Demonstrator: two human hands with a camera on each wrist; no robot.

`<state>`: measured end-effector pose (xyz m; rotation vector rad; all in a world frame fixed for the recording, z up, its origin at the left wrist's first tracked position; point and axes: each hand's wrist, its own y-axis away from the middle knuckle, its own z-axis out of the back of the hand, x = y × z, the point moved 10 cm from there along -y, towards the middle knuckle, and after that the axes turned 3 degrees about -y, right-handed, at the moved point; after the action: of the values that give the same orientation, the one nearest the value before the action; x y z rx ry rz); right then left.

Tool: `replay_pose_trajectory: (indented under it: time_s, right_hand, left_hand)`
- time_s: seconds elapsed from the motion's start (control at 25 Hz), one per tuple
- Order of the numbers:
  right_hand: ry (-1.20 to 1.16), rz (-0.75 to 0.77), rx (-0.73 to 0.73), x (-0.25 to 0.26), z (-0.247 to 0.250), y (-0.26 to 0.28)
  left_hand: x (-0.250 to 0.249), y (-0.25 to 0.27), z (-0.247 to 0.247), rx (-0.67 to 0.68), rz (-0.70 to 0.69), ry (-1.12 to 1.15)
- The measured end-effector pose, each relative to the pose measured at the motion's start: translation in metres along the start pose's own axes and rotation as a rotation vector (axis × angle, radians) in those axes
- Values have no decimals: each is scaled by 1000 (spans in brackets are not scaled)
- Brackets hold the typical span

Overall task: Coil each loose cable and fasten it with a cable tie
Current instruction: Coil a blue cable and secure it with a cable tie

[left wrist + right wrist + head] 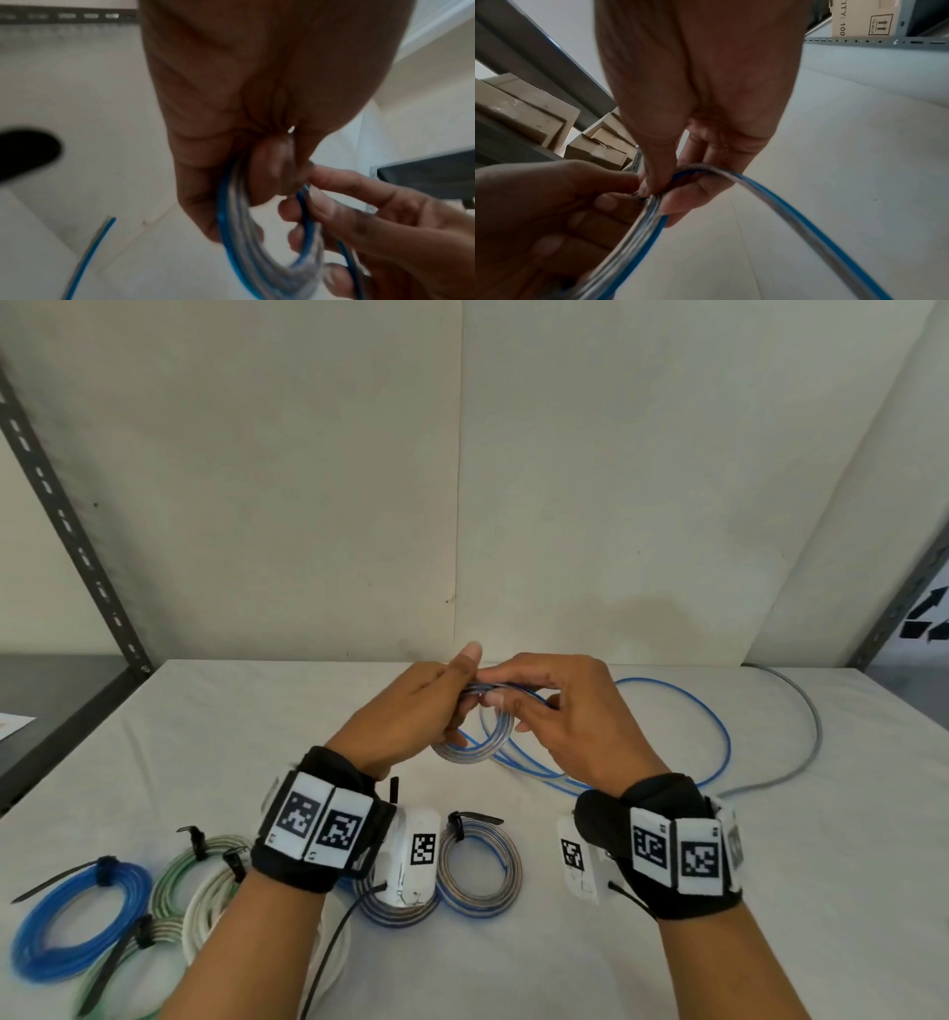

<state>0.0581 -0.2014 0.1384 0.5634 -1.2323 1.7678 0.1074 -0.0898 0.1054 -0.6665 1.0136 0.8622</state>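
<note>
A blue-and-grey cable is partly wound into a small coil (475, 746) held above the white table (770, 865). My left hand (411, 706) grips the coil's top, thumb raised. My right hand (560, 706) pinches the same bundle from the right, with a strand bending over its fingers (706, 182). In the left wrist view the coil (246, 243) hangs from the left fingers. The cable's loose length (683, 711) loops over the table behind my right hand.
Several tied coils lie near the front edge: a blue coil (77, 922), green-and-white coils (205, 880) and two blue-grey coils (482, 870), each with a black tie. A grey cable (806, 726) runs to the far right. Slotted shelf posts (72, 526) flank the table.
</note>
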Motion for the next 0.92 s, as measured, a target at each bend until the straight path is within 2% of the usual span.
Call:
replay_pose_trajectory:
  time_s: [0.16,0.32,0.4,0.6,0.76,0.84,0.92]
  right_hand:
    - [-127,-31,-105,-2,4,-1]
    - [-355,-96,-285,-13,15,-1]
    - [-446,-111,-344,-14,11,1]
    - [-545,-100,-394,-12,-9,3]
    - [-574,-116,-455,-14,-7,4]
    - [-552,-106,-466,-14,-1,4]
    - [-519,-93,-449,-15,8,4]
  left_hand:
    - [0,-4,15,-155,-35,167]
    - [-1,-2,45,-379,-76,485]
    - [-4,2,51,-443,-109,610]
    - [-10,5,48,-443,-132,743]
    - [-11,3,42,-400,-129,774]
    - [-11,2,39,-346,-105,741]
    - [-13,3,38,-282,-103,610]
